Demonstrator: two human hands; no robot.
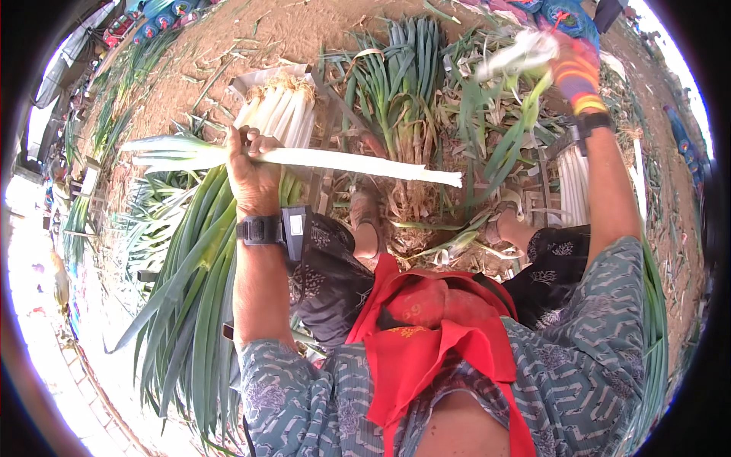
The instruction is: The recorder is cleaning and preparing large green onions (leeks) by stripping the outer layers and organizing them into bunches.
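My bare left hand [255, 171] is closed round a long green onion [358, 161], held level. Its smooth white shank points right and its short green leaves stick out to the left. My right hand [576, 75], in a striped orange, purple and yellow glove, is raised at the far right and somewhat blurred. At its fingers is a whitish, motion-smeared strip of peeled onion skin [521, 55], with green leaf [525, 133] trailing below. Behind my left hand, a row of peeled white onions [282, 110] lies with roots away from me, their long green leaves [194, 297] hanging toward me.
An unpeeled bunch of green onions [411, 91] with soil on it stands between my feet. Leaf scraps [472, 99] litter the brown ground. More white onions [572, 183] lie by a metal frame on the right. Blue bundles [567, 19] are at the far edge.
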